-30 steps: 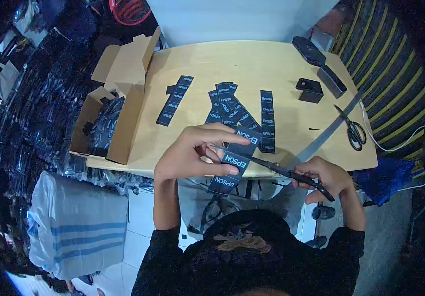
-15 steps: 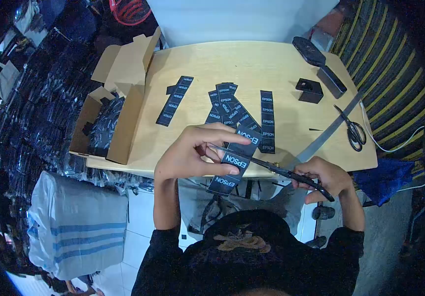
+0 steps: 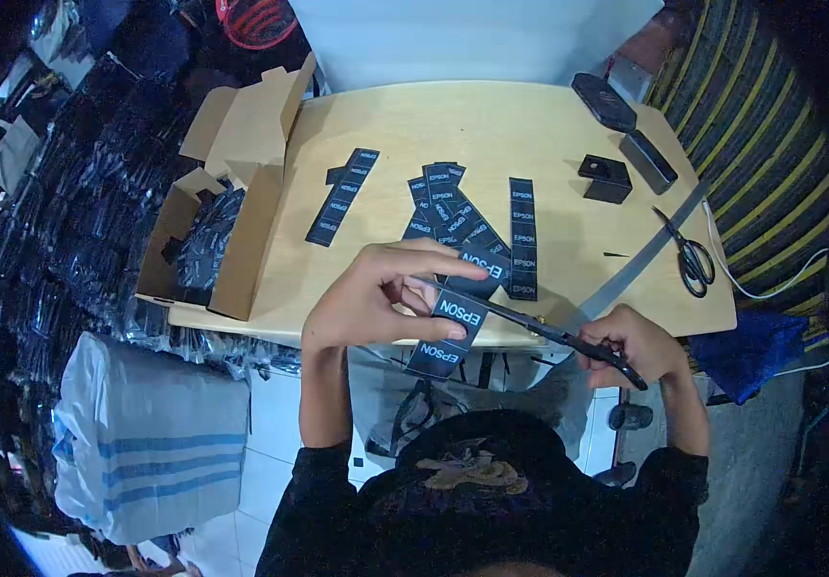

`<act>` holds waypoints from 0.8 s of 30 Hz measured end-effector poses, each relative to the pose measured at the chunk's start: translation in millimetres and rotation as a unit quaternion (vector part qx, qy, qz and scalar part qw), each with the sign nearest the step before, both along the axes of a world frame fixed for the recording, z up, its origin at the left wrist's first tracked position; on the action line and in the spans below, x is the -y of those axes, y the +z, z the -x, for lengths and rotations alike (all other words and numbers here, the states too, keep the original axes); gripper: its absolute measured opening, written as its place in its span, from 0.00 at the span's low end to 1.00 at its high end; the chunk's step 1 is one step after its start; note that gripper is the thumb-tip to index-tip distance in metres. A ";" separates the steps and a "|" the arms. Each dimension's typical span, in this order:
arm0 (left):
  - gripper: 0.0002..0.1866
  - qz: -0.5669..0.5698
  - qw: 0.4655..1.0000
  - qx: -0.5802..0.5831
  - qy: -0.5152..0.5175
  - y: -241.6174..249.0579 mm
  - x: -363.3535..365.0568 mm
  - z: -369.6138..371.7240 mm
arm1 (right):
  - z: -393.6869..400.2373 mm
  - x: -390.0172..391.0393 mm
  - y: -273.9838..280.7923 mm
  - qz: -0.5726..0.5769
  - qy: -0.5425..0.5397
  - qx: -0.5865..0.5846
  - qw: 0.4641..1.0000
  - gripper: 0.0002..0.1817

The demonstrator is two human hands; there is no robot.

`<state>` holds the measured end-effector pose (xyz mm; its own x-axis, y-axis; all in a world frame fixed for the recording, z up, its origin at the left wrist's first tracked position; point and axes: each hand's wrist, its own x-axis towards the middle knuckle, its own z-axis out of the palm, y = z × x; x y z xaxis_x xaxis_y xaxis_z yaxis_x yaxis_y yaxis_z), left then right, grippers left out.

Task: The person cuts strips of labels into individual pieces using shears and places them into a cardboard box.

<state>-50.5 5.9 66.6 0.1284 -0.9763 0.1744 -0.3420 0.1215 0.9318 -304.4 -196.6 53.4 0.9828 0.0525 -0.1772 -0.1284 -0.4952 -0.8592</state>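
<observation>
A short strip of black EPSON labels (image 3: 445, 338) is pinched between the thumb and fingers of my left hand (image 3: 366, 293), just above the table's near edge. My right hand (image 3: 634, 341) is closed around the handles of black scissors (image 3: 554, 333). Their blades point left and lie across the strip, between the top label and the one below it. The blade tips run in behind my left fingers, so whether the cut goes right through is hidden. Beyond my left hand lies a pile of overlapping label strips (image 3: 441, 197). A single longer strip (image 3: 522, 236) lies right of it.
At left, an open cardboard box (image 3: 259, 240) contains many cut black labels (image 3: 205, 245). Another strip (image 3: 342, 197) lies nearby. On the right are a second pair of scissors (image 3: 693, 264), a black holder (image 3: 607, 180), a black case (image 3: 647, 162) and a grey strap (image 3: 640, 264).
The scissors' blades have closed further across the strip, and my right hand has shifted slightly left. My left hand keeps the labels in nearly the same place.
</observation>
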 end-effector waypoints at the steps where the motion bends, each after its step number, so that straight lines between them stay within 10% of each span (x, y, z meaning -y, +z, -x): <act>1: 0.28 0.013 1.000 0.004 -0.004 -1.4 0.7 -1.4 | -0.2 -0.4 -0.5 0.008 -0.002 0.012 1.000 0.18; 10: 0.28 0.002 0.999 -0.039 0.032 -10.8 7.8 -12.6 | 3.3 4.3 -22.8 0.009 -0.073 0.034 0.997 0.18; 24: 0.58 -0.132 0.969 0.020 0.207 -74.0 24.6 -43.4 | -53.0 -56.4 -110.1 -0.138 -0.326 0.129 0.926 0.16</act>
